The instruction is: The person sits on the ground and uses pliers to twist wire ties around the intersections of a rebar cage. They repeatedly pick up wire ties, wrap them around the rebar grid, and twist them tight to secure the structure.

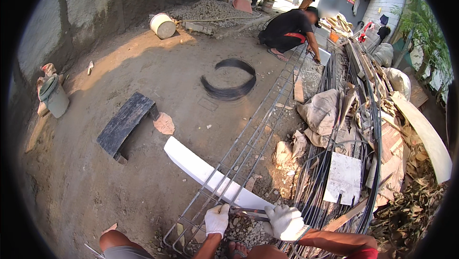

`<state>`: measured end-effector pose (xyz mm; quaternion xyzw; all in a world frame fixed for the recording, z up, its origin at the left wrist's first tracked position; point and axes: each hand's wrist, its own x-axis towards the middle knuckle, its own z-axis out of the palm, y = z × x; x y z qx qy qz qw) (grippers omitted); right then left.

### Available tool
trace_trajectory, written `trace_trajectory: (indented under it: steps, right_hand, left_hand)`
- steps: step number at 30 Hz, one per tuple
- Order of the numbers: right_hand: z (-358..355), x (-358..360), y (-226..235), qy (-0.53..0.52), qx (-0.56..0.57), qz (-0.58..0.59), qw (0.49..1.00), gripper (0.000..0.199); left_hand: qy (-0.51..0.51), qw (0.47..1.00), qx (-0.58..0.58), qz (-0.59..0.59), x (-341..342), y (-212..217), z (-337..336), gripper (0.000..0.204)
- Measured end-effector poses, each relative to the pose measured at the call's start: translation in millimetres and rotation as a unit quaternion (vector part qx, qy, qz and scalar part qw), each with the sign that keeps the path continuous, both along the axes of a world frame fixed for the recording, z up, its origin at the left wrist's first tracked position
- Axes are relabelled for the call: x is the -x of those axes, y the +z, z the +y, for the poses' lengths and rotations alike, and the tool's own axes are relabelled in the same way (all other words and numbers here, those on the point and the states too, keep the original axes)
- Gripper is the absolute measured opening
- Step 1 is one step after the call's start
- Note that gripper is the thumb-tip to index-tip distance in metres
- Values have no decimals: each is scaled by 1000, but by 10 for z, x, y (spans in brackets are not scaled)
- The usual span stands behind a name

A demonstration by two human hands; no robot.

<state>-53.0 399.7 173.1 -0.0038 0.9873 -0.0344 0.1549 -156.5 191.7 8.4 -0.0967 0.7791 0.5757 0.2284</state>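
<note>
My left hand point(217, 219), in a white work glove, grips a bar at the near end of a long rebar cage point(253, 139) that lies on the dirt and runs away toward the upper right. My right hand point(285, 221), also gloved, is closed on a metal plier-like tool point(248, 213) held across the cage's near end. My knees and a sandalled foot show at the lower edge. A white board point(201, 170) lies under the cage.
A coil of black tie wire point(229, 79) lies on the ground, with a dark plank bench point(125, 122) to the left. Another person point(289, 29) crouches at the cage's far end. Rebar bundles, sacks and scrap wood point(363, 130) pile up on the right. Buckets point(162, 25) stand by the wall.
</note>
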Motion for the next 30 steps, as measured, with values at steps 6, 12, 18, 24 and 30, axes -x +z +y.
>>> trace_trajectory:
  steps: [6,12,18,24,30]
  right_hand:
    - [261,3,-338,-341,412,-354,767,61]
    - [353,-290,-810,-305,500,-370,721,67]
    - [167,-116,-229,-109,181,-90,973,74]
    - [89,-197,-190,-44,76,23,996,50]
    - [138,-214,-731,-423,638,-396,508,65]
  left_hand:
    - [-14,999,6,28,0,-145,20,39]
    - [-31,997,43,53,-29,30,50,40]
    - [-19,996,11,89,36,201,107,39]
    - [-53,998,9,34,-35,47,165,40]
    - [-6,999,-43,24,30,94,-32,39]
